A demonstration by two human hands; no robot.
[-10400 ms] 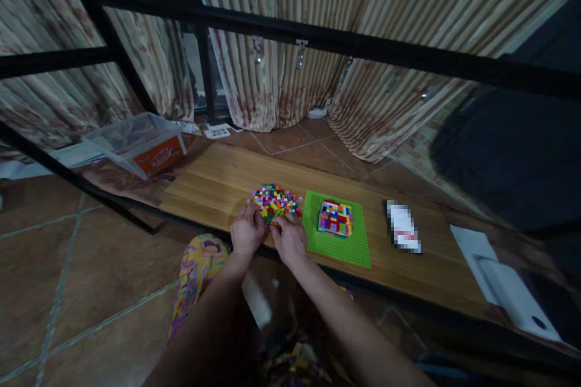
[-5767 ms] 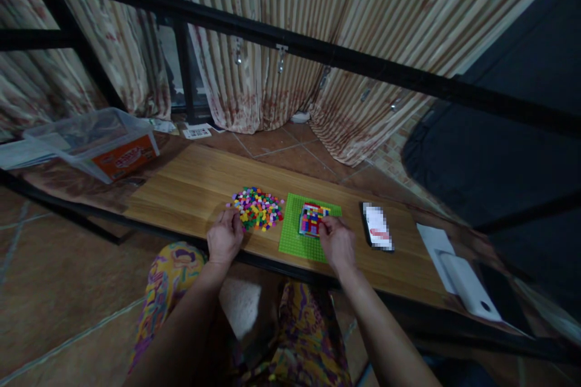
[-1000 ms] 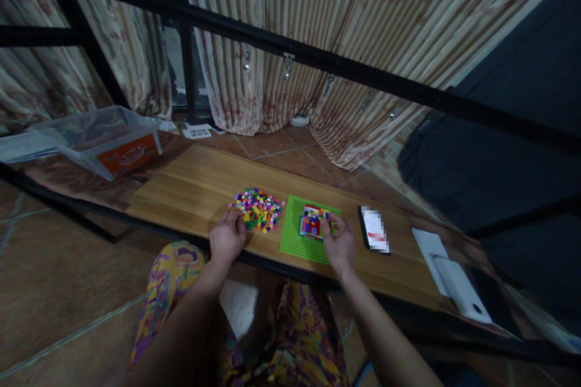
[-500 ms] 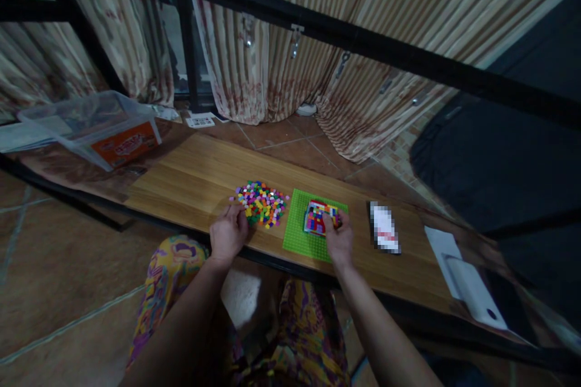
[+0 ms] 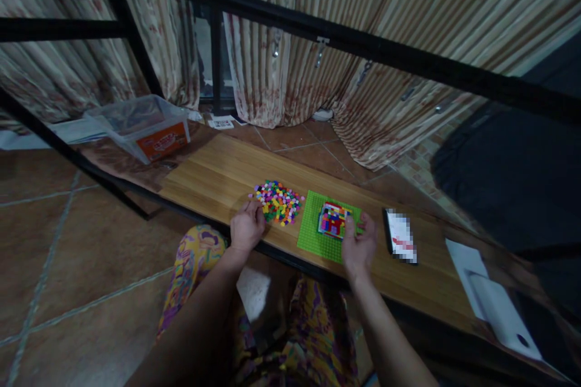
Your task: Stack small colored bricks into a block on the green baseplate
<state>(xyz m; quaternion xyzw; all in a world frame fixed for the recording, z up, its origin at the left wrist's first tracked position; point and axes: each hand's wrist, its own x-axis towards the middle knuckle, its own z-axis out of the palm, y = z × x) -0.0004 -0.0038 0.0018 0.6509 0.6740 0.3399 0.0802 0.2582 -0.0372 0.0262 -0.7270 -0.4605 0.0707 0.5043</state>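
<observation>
My left hand rests at the near left edge of a pile of small colourful toy bricks. Its fingers are drawn together, and whatever may be between them is too small to make out. On the green studded baseplate sits a low, many-coloured brick build with red and yellow parts. My right hand is over the baseplate's right side, just beside the build, its thumb and fingers apart with nothing seen between them.
A clear plastic bin with an orange label stands at the left end of the wooden table. Right of the baseplate lies a dark-edged, pixelated flat object. Farther right is a white item. A black metal bar crosses above.
My right hand has drawn off the brick build a little to the right, and its fingers have spread. The left hand stays by the pile. The whole view has shifted.
</observation>
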